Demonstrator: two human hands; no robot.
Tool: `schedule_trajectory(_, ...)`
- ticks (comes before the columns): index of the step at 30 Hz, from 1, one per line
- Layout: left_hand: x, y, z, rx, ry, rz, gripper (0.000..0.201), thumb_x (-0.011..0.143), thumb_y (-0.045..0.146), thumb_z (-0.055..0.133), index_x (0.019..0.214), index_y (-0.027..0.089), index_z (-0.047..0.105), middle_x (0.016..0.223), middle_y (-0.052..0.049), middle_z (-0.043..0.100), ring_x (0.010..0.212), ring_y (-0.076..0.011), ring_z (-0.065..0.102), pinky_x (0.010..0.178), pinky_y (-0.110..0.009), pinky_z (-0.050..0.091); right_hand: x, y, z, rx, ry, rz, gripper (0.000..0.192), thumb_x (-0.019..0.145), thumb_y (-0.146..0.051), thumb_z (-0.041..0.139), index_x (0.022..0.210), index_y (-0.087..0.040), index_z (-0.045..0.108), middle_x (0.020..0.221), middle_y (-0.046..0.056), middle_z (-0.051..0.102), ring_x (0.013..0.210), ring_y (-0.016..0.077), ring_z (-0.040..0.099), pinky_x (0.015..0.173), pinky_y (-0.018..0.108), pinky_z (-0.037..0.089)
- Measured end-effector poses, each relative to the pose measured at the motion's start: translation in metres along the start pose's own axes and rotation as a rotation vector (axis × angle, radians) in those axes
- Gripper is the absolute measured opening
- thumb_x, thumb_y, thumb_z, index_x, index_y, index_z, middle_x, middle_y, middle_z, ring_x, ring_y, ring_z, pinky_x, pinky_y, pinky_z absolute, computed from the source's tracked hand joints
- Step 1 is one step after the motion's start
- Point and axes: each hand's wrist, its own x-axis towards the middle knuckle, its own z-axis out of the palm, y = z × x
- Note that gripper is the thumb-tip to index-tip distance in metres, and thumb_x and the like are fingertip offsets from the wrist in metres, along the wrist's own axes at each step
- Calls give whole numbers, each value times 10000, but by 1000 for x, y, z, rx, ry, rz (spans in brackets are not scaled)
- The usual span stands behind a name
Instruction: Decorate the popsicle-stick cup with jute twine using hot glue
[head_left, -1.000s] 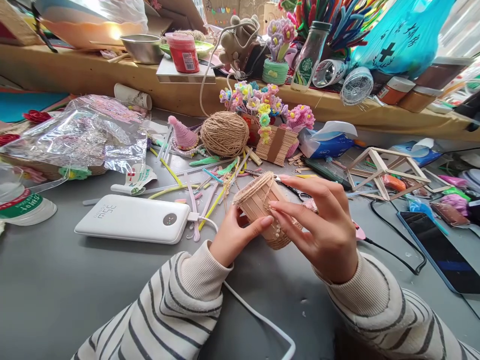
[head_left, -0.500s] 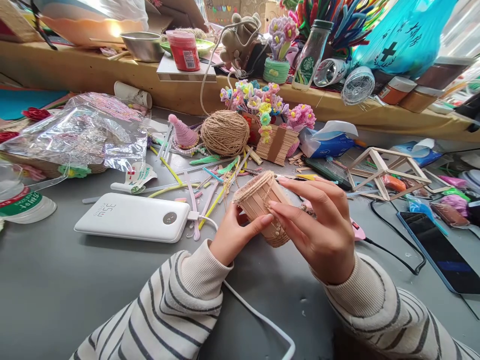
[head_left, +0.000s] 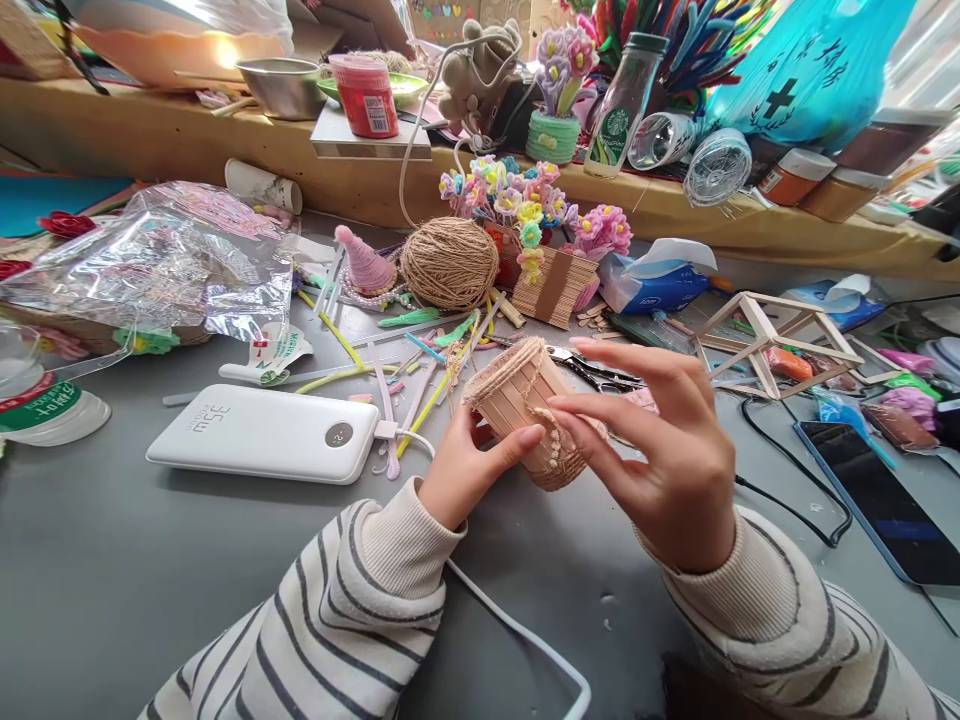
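Note:
A small bucket (head_left: 514,392) of upright wooden craft sticks, with twine wound round its rim and base, is tilted above the table. My left hand (head_left: 463,462) is closed round its left side, thumb across the front. A thin strand of twine (head_left: 541,412) runs down the sticks, and small pale beads (head_left: 555,447) show beside it. My right hand (head_left: 671,450) pinches at this strand with thumb and a finger, close to the bucket's wall, while its other fingers are stretched out. Behind the bucket lie scissors or pliers (head_left: 592,372) with dark handles, partly hidden.
A white power bank (head_left: 262,435) with a cable (head_left: 517,625) lies at left. Behind are a twine ball (head_left: 450,262), a bundle of craft sticks (head_left: 551,290) and fuzzy flowers (head_left: 517,200). On the right are a stick frame (head_left: 772,345) and a phone (head_left: 874,500).
My right hand has moved slightly right and its upper fingers have lifted off the bucket, uncovering the dark-handled tool behind. My left hand and the bucket have hardly moved.

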Motion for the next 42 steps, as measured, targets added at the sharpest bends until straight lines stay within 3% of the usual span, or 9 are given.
schedule_trajectory(6, -1, 1, 0, -36, 48, -34, 747, 552, 496, 762, 1161, 144, 510, 1211, -145, 591, 1104, -327, 557, 907, -418, 465, 7, 5, -9, 51, -27, 49, 113, 793, -175, 590, 855, -221, 673, 1146, 88, 611, 1022, 248, 565, 883, 457, 454)
schedule_trajectory(13, -1, -2, -3, -135, -51, -84, 648, 596, 543, 718, 1067, 126, 561, 1150, -139, 637, 1131, -333, 543, 941, -413, 446, 10, 10, -16, 184, -135, 96, 151, 789, -173, 565, 881, -201, 682, 1181, 90, 579, 1084, 232, 531, 927, 434, 442)
schedule_trajectory(22, -2, -2, -2, -175, -90, -107, 607, 625, 540, 699, 1066, 139, 585, 1099, -115, 662, 1115, -334, 555, 932, -426, 446, 11, 23, -16, 114, -227, -163, 254, 792, -172, 539, 996, -265, 656, 1301, 55, 497, 1167, 250, 433, 982, 509, 378)
schedule_trajectory(31, 3, -9, -7, -133, -95, -86, 606, 626, 555, 688, 1055, 139, 590, 1021, -108, 688, 1092, -337, 569, 885, -423, 469, 10, 25, -14, 126, -292, -207, 348, 765, -118, 513, 1039, -284, 649, 1387, 35, 422, 1227, 263, 379, 1008, 544, 342)
schedule_trajectory(37, 0, -4, -4, -114, -89, -61, 614, 643, 522, 692, 1098, 133, 558, 1155, -127, 633, 1136, -325, 539, 936, -410, 439, 10, 23, -13, 108, -249, -166, 267, 788, -157, 530, 1005, -243, 659, 1331, 73, 482, 1199, 261, 417, 995, 525, 372)
schedule_trajectory(42, -1, 0, -1, -54, -31, 4, 605, 635, 485, 713, 1100, 143, 532, 1163, -136, 618, 1100, -307, 562, 891, -388, 461, 11, 19, -11, 81, -164, -93, 114, 778, -226, 609, 867, -225, 679, 1244, 95, 541, 1131, 253, 480, 960, 479, 409)
